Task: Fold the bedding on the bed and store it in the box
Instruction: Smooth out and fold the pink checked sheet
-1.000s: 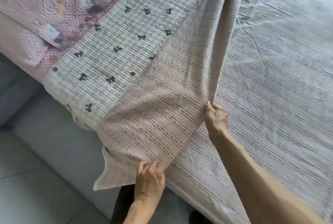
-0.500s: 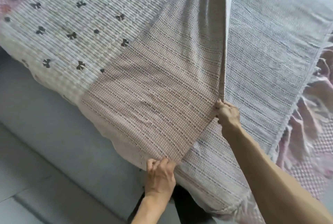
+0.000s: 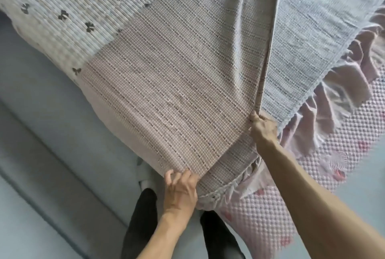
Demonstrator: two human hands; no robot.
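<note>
Left hand (image 3: 180,191): pinching the blanket's (image 3: 177,84) near corner.
Right hand (image 3: 263,127): gripping its folded edge.
Blanket: stretching between both hands.

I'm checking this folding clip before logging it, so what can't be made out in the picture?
- Storage box: nowhere in the head view.
- Checked blanket: far end cut off by the top edge.
- Left hand fingertips: tucked under the blanket's edge.
- Right hand fingers: curled away behind the fold.
</note>
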